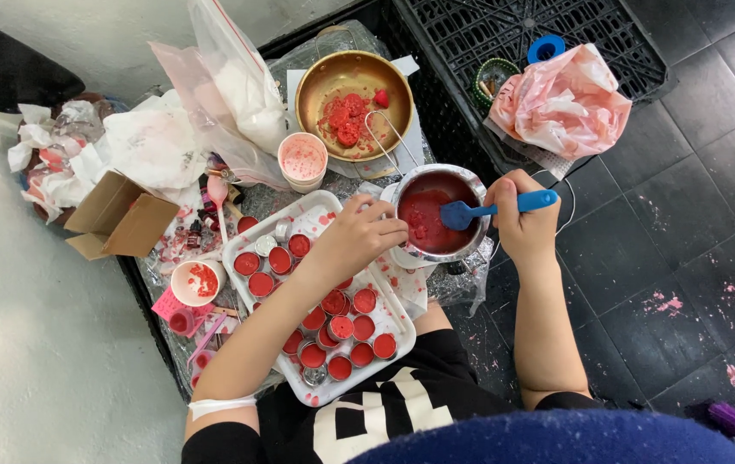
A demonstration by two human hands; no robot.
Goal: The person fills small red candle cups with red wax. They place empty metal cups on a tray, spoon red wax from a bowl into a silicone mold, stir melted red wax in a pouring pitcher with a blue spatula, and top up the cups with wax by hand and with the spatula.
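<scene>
Head view: our left hand (354, 236) fingers curl on the steel pot (434, 213) rim; our right hand (518, 219) grips the blue spatula (492, 209) in red wax.

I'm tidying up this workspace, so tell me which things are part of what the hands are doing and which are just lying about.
In use: steel pot of red liquid, blue spatula in right hand, left hand on the pot rim, tray of red-filled tins.

Lying about: brass bowl, pink cup, cardboard box, pink bag, black crate.
</scene>
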